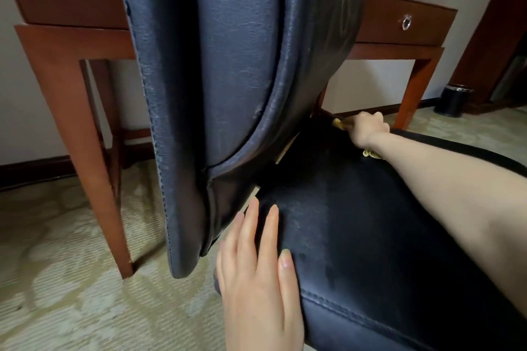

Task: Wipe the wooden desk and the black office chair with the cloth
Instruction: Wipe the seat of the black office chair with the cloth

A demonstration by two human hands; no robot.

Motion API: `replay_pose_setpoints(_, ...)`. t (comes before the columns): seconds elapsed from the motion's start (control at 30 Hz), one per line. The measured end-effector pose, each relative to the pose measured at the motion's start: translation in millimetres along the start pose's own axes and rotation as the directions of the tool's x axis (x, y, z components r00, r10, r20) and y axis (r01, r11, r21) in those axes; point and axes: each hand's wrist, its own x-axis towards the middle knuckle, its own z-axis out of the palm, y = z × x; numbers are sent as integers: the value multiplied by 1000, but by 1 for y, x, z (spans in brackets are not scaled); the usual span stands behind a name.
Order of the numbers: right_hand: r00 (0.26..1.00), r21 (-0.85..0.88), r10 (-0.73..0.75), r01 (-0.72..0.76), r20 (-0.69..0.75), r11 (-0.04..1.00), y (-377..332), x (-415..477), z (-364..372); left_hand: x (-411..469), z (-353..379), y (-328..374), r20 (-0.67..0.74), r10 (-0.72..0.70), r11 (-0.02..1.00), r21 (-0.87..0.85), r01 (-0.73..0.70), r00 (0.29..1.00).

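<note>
My right hand (368, 129), grip closed round the cloth (338, 124), is at the chair (370, 236) seat's one o'clock corner; my left hand (256, 271) lies flat, steadying. I'd press along the crease.

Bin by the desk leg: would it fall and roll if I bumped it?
Probably tips easily: the bin looks small and stands free on the carpet beside the desk leg. It is round, so once down it could roll, though carpet would likely slow it. Its shiny rim suggests a stiff, hard shell.
</note>
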Motion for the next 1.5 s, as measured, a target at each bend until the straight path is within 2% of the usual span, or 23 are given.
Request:
replay_pose_setpoints(0.07,1000,1,-12,12,27,1000,-17,2,2,2,0,-1,-3,-3,1000,-6,3,1000)
replay_pose_setpoints(0.23,954,132,-292,282,70,950,-29,-19,-3,2,-1,0,6,-20,1000,-16,20,1000)
replay_pose_setpoints(0.37,854,158,-518,507,39,847,-21,-59,-14,2,-2,0,23,-37,999,-28,38,999)
replay_pose_setpoints(0.5,758,162,-651,639,27,752,-17,-112,-31,0,-5,2,64,-60,997,-45,63,996)
replay_pose_setpoints(0.57,687,216,-726,710,-6,670,-12,-143,-43,-1,-8,3,94,-80,995,-58,86,992)
replay_pose_setpoints(0.6,668,264,-744,720,-14,641,-9,-158,-48,-1,-9,4,111,-93,993,-66,101,989)
replay_pose_setpoints(0.7,672,390,-739,670,40,631,-2,-194,-61,-3,-12,5,142,-120,989,-65,130,983)
replay_pose_setpoints(0.77,645,415,-761,675,69,609,3,-213,-63,-4,-13,6,153,-139,986,-66,151,978)
replay_pose_setpoints(0.87,579,355,-815,755,32,551,9,-224,-64,-5,-14,6,168,-155,983,-68,168,974)
replay_pose_setpoints(0.97,547,247,-833,822,-88,514,8,-206,-62,-4,-14,6,175,-174,980,-66,188,969)
replay_pose_setpoints(1.07,567,172,-808,823,-164,542,7,-170,-55,-4,-14,8,178,-175,980,-64,189,968)
replay_pose_setpoints(1.13,627,138,-762,779,-161,612,8,-143,-46,-4,-15,9,169,-165,982,-60,177,972)
replay_pose_setpoints(1.17,680,130,-715,733,-160,668,8,-130,-41,-4,-14,9,164,-162,983,-55,173,973)
replay_pose_setpoints(1.27,868,57,-487,494,-98,868,5,-91,-29,-3,-12,11,141,-156,985,-53,165,978)
replay_pose_setpoints(1.33,943,-2,-327,328,-67,945,-1,-70,-22,-4,-9,11,112,-136,988,-54,143,984)
replay_pose_setpoints(1.4,986,30,-154,156,-69,987,-13,-52,-13,-3,-5,8,69,-104,994,-31,107,992)
replay_pose_setpoints(1.5,999,175,33,-30,-11,984,-34,-30,-5,0,-1,5,27,-74,997,25,73,997)
